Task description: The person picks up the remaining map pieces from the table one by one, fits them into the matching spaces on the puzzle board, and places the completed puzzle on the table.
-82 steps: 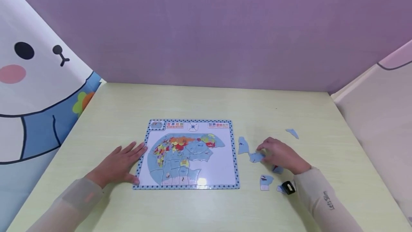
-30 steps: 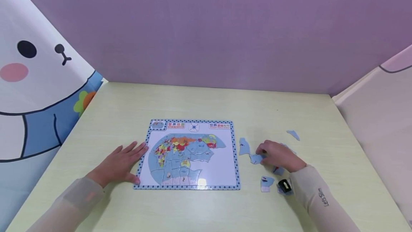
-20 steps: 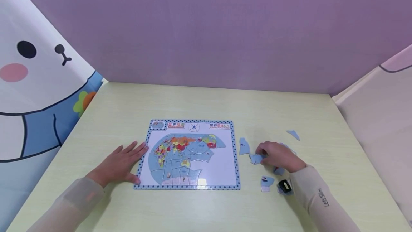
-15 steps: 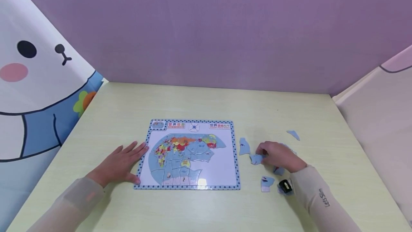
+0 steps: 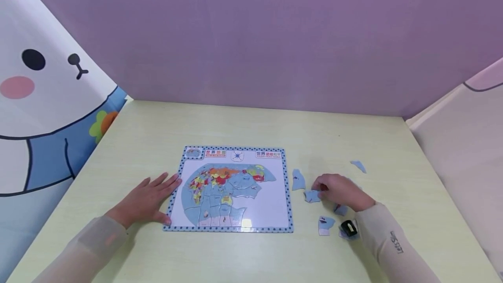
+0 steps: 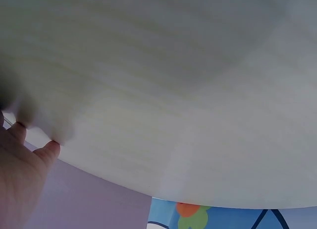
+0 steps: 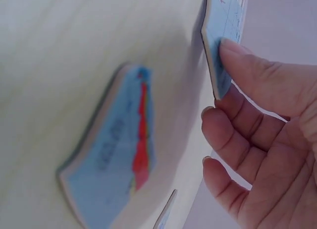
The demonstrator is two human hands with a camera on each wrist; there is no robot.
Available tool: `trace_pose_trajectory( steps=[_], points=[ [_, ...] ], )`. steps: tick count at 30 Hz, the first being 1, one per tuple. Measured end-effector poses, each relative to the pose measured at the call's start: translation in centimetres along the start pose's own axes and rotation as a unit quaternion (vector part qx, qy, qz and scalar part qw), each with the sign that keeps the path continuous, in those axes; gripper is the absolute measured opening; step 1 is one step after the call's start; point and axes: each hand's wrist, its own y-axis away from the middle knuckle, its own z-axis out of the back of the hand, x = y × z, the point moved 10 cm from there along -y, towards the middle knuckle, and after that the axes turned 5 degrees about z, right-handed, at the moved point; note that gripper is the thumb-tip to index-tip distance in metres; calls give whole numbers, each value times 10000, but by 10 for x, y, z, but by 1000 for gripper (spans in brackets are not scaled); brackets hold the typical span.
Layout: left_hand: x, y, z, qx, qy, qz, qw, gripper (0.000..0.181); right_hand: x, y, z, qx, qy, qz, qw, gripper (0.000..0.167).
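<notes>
A world-map jigsaw board (image 5: pixel 271 206) with a dotted blue border lies on the table, many of its pieces set in on the left and top. My left hand (image 5: pixel 146 201) rests flat with spread fingers on the board's left edge. To the right of the board, my right hand (image 5: pixel 341 190) pinches a blue puzzle piece (image 5: pixel 312 196). In the right wrist view the thumb lies on top of this puzzle piece (image 7: pixel 220 50) and the other fingers curl behind it. Just below that hand sits a blue piece with a red strip (image 7: pixel 119 144).
Loose blue pieces lie around the right hand: a tall piece (image 5: pixel 298 180) beside the board, a small piece (image 5: pixel 358 166) farther back, and a piece with a pale lower edge (image 5: pixel 325 225) in front. The black wrist camera (image 5: pixel 349 228) partly covers another. A purple panel (image 5: pixel 259 38) stands behind the table.
Near the same spot, my right hand has lowered slightly, and the piece in its fingers has turned a little. A piece behind the hand has come partly into view. My left hand stays put.
</notes>
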Motion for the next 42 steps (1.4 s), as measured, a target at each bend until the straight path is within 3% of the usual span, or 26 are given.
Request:
trace_pose_trajectory(
  steps=[11,23,30,42],
  points=[
    [-1,0,1,59,58,-21,10000,111,0,0,-6,54,-926,191,9955,17],
    [-1,0,2,50,37,-20,10000,111,5,2,-8,78,-1344,320,9904,13],
    [-1,0,1,36,24,12,10000,112,9,2,-1,-201,-1501,436,9875,13],
    [-1,1,2,-10,-10,-7,10000,113,5,-5,-5,-350,-2008,-256,9787,15]
  ],
)
